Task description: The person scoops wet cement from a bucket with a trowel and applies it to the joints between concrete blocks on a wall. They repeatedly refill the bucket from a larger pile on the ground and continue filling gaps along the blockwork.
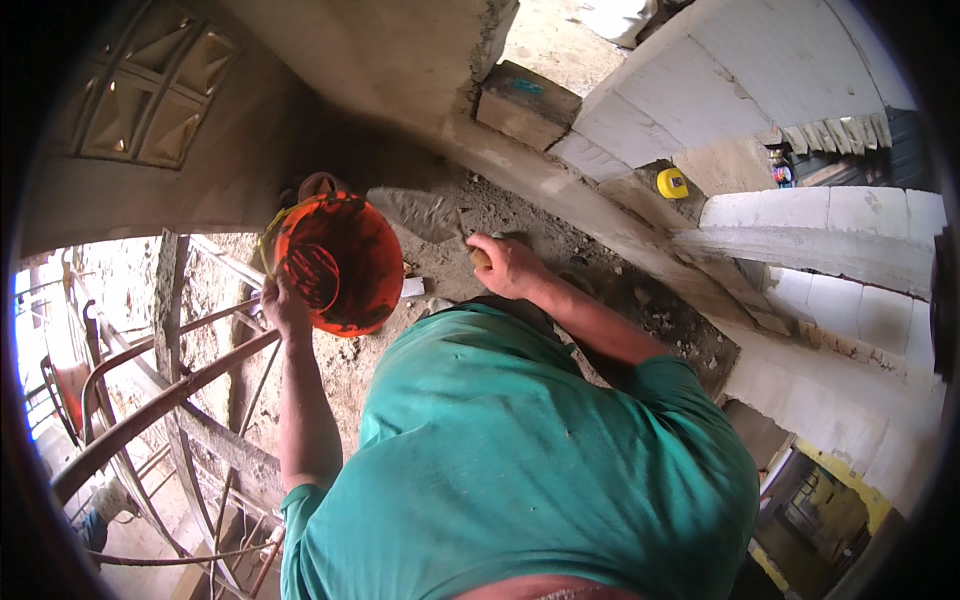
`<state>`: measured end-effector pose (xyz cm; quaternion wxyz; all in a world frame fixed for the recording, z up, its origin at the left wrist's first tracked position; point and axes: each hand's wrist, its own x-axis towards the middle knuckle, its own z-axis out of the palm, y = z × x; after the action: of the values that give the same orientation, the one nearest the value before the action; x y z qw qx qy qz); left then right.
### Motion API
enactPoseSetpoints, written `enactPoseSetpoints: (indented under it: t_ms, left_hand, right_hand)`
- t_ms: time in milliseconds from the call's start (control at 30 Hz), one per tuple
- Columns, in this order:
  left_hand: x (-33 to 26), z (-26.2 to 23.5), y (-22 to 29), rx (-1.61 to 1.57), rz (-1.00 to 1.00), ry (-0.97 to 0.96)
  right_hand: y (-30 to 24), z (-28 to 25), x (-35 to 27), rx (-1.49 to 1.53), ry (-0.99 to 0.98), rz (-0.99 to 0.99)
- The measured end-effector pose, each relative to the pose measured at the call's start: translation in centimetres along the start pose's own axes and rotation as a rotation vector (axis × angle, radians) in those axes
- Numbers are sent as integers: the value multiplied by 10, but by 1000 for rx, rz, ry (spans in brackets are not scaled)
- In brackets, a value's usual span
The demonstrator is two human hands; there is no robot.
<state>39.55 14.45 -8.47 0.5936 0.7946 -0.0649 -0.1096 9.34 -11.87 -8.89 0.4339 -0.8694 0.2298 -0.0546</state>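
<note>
An orange bucket point(377, 268), its inside smeared with dark grey, is tipped so that its mouth faces me. My left hand point(287, 308) is closed at its left edge, where a yellowish handle point(268, 245) runs. My right hand point(508, 266) grips the wooden handle of a masonry trowel point(418, 213). The trowel's grey-coated blade points left, its tip close to the bucket's right rim. Whether blade and rim touch, I cannot tell. Part of another round container point(320, 184) shows behind the bucket.
Metal bars and a ladder-like frame point(170, 370) stand close on my left. Along the right runs a white block wall point(690, 90) with a yellow tape measure point(672, 183) on a ledge. A grey block point(527, 104) sits farther ahead. Rubble point(660, 320) litters the ground.
</note>
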Motion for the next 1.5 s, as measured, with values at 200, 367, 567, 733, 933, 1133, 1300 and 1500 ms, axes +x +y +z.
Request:
enactPoseSetpoints:
  t_ms: [200,367,567,733,933,1133,1300,1500]
  left_hand:
    - [5,27,15,137,95,-77]
    - [-8,47,60,190,139,-147]
    - [-3,36,66,192,143,-197]
    - [-7,31,72,42,82,-238]
    - [3,35,66,115,152,-227]
    - [-9,43,68,149,61,-194]
    - [-12,58,32,221,53,-187]
    - [-36,78,3,185,-128,-73]
  right_hand:
    - [-48,36,53,-383,-265,34]
    - [-70,52,86,-465,-247,-53]
    - [-60,70,75,-478,-349,-78]
    - [-73,52,85,-503,-298,-96]
    - [-77,51,81,-486,-307,-152]
    - [-29,56,80,-520,-552,-73]
    - [25,66,88,-358,-581,-61]
    - [43,26,94,-109,-615,142]
